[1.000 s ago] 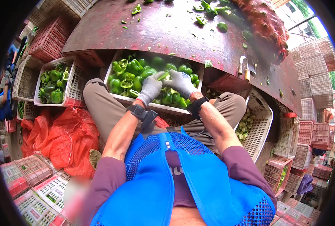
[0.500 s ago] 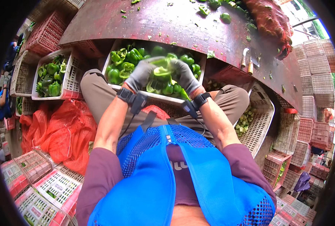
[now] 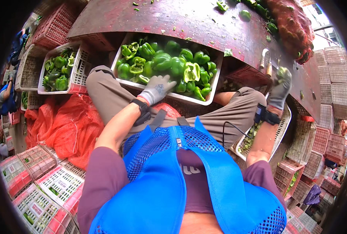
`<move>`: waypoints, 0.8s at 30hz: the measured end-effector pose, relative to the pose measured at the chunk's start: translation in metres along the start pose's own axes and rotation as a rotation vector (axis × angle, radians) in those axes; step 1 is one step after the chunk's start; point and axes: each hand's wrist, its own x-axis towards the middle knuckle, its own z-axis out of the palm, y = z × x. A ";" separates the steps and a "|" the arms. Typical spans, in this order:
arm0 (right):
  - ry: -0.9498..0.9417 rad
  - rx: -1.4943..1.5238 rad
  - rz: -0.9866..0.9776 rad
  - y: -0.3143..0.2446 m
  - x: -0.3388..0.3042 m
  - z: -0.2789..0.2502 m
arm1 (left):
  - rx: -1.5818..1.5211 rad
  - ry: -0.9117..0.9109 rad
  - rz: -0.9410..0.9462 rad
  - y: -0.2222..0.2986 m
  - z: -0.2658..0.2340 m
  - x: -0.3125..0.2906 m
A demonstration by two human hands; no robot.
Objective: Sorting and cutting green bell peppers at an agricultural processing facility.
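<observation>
Both my hands wear grey work gloves. My left hand (image 3: 158,89) lies at the near rim of a white plastic crate (image 3: 181,97), its fingers spread and apparently holding nothing. Green bell peppers (image 3: 162,61) fill the crate, some whole, some broken open with pale insides showing; one opened half (image 3: 192,71) faces up near the front. Out to the right, my right hand (image 3: 279,91) is raised beside the table edge, closed around a pale green pepper core (image 3: 284,73), blurred by motion.
The stained table (image 3: 173,19) carries pepper scraps, knives (image 3: 264,58) and a red mesh sack (image 3: 290,29). A crate of scraps (image 3: 280,132) stands by my right knee. Another pepper crate (image 3: 58,74) and red mesh sacks (image 3: 66,130) lie left. Stacked crates (image 3: 333,78) line the right.
My hands have parted from the pepper they held together over the crate. The right has swung out right with the pale piece; the left has dropped to the near rim and opened.
</observation>
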 end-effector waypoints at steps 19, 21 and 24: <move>-0.319 -0.448 0.186 0.023 -0.038 0.056 | -0.391 0.015 -1.042 -0.282 -0.058 -0.018; -0.379 -0.545 0.411 0.109 -0.053 0.101 | -0.446 -0.203 -1.138 -0.300 -0.007 -0.018; -0.273 -0.869 0.195 0.261 -0.001 0.087 | -0.562 -0.009 -0.943 -0.343 0.022 0.023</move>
